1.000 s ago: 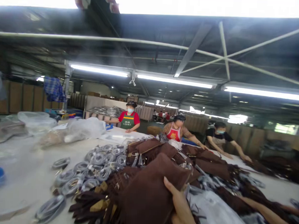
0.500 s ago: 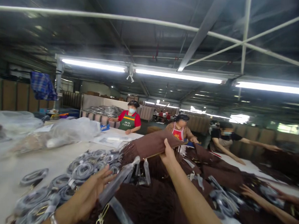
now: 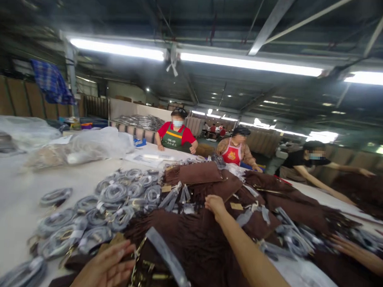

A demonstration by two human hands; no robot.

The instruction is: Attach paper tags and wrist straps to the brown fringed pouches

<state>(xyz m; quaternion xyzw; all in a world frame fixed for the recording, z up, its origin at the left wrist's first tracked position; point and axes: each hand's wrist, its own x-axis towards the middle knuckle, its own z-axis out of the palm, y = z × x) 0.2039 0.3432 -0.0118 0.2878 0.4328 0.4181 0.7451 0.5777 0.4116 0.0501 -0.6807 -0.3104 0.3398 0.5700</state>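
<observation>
My right hand (image 3: 214,203) reaches out over a heap of brown fringed bags (image 3: 202,249). Its fingers are curled down against the brown cloth, and what they grip, if anything, is hidden. One brown bag (image 3: 195,173) lies flat on top of the heap, just beyond that hand. My left hand (image 3: 105,268) is at the bottom edge with its fingers apart, touching gold hardware on the nearest bag. A strap wrapped in clear plastic (image 3: 169,256) lies just right of it.
Several coiled grey straps in plastic (image 3: 113,199) cover the white table (image 3: 14,203) on the left. Clear plastic bags (image 3: 96,145) lie behind them. Three people stand across the table. Another person's arm (image 3: 354,252) reaches in from the right.
My right hand had lifted a brown bag; that bag now lies on the heap and the hand has dropped lower. My left hand has let go of the wrapped strap and moved down.
</observation>
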